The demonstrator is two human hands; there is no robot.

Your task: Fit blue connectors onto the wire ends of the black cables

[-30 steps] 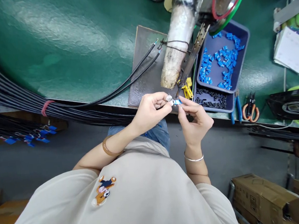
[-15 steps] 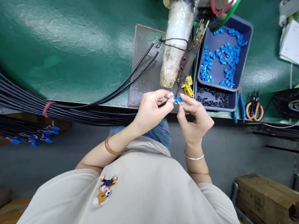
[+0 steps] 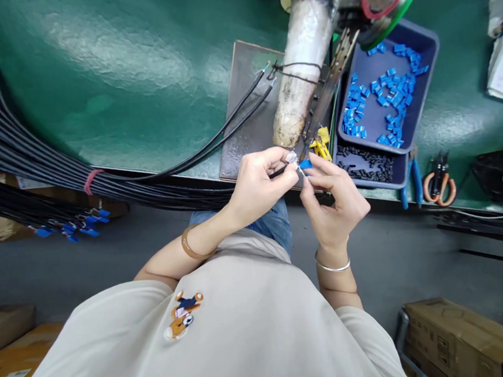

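Observation:
My left hand [image 3: 265, 181] pinches the end of a black cable [image 3: 278, 172], where small pale wires show between the fingertips. Close by on the right, my right hand [image 3: 332, 196] has its fingers closed around a small blue connector [image 3: 306, 164], and its thumb and finger also touch a thin white wire. The fingertips of both hands nearly meet, below the tip of a plastic-wrapped pipe [image 3: 290, 106]. How the wires sit at the connector is too small to tell.
A tray of blue connectors [image 3: 422, 100] overlaps one with black pieces [image 3: 366, 166]. Pliers [image 3: 416, 183] and orange-handled cutters [image 3: 440, 186] lie at the table edge. A yellow tool [image 3: 321, 144] is behind my right hand. Bundled black cables [image 3: 55, 158] run along the left.
The whole view has shifted slightly, so the table items appear farther right. Both hands keep their grips near each other, and the blue connector shows a little less between the fingers.

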